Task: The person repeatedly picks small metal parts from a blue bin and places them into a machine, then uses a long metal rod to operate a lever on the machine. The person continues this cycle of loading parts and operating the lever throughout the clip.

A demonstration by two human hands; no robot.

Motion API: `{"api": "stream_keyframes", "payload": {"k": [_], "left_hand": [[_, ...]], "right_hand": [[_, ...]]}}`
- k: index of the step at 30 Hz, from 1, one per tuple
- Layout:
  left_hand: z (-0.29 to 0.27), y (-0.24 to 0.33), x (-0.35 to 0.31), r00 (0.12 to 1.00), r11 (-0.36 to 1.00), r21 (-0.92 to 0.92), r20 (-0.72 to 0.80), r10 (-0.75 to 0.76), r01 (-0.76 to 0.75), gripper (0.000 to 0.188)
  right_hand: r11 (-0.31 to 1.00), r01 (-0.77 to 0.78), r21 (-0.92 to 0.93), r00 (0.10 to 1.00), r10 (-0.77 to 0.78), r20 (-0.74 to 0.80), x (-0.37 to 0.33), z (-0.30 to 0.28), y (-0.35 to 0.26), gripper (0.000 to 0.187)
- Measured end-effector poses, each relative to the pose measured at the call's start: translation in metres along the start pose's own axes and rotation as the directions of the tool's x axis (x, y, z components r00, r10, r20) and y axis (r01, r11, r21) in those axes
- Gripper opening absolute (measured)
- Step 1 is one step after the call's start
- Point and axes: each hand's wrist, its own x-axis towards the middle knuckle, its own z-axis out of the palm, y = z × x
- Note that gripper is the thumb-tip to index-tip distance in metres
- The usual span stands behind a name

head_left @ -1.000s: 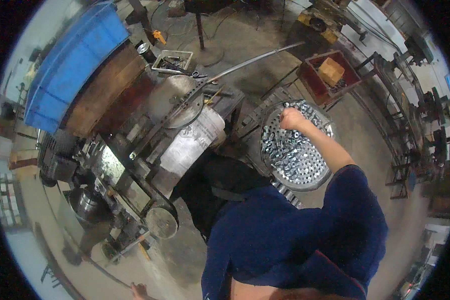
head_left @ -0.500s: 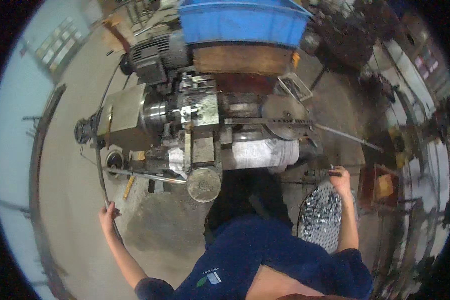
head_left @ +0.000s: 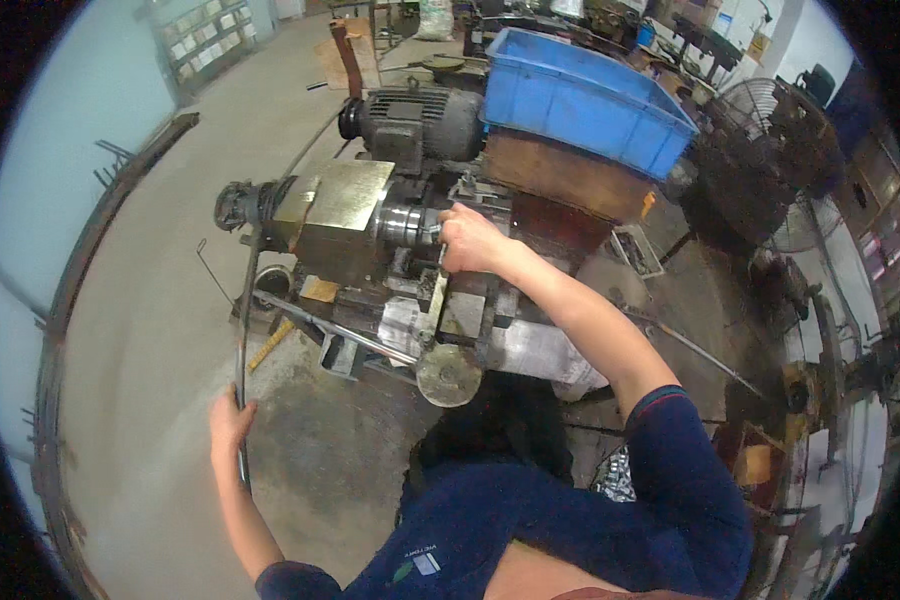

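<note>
My left hand is closed around the lower part of a long metal lever that rises to the left end of a small lathe. The lathe's steel spindle chuck sits beside a flat metal cover. At the chuck's right face, my right hand is closed, with its fingertips pinched around a small metal piece. Most of that piece is hidden by the fingers. Just below this hand is an upright flat bar on the carriage, with a round metal disc nearer me.
An electric motor and a blue plastic crate stand behind the lathe. A large fan is at the far right. Small shiny metal parts lie low by my right sleeve. A shiny handle bar juts out at the front left.
My right hand has moved from above the metal parts at the right over to the chuck, still pinching the small piece. My left hand remains on the lever. The view has tilted up.
</note>
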Motion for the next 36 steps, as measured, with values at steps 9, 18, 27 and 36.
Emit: {"api": "stream_keyframes", "payload": {"k": [9, 18, 27, 36], "left_hand": [[0.034, -0.028, -0.032, 0.982, 0.989, -0.055, -0.124, -0.140, 0.134, 0.046], [0.030, -0.017, -0.021, 0.979, 0.991, 0.001, -0.155, -0.132, 0.133, 0.026], [0.023, -0.038, -0.003, 0.987, 0.941, 0.300, -0.079, -0.137, 0.155, 0.025], [-0.015, -0.170, 0.089, 0.935, 0.785, 0.618, -0.299, 0.192, 0.036, 0.009]], "right_hand": [[0.987, -0.132, 0.097, 0.991, 0.131, 0.022, 0.037, 0.037, 0.006, 0.021], [0.958, -0.197, 0.206, 0.979, 0.183, 0.085, 0.051, 0.048, 0.014, 0.023], [0.824, -0.362, 0.437, 0.921, 0.389, 0.028, 0.058, 0.033, 0.004, 0.023], [0.857, -0.326, 0.399, 0.900, 0.411, -0.147, 0.062, 0.056, 0.008, 0.024]]}}
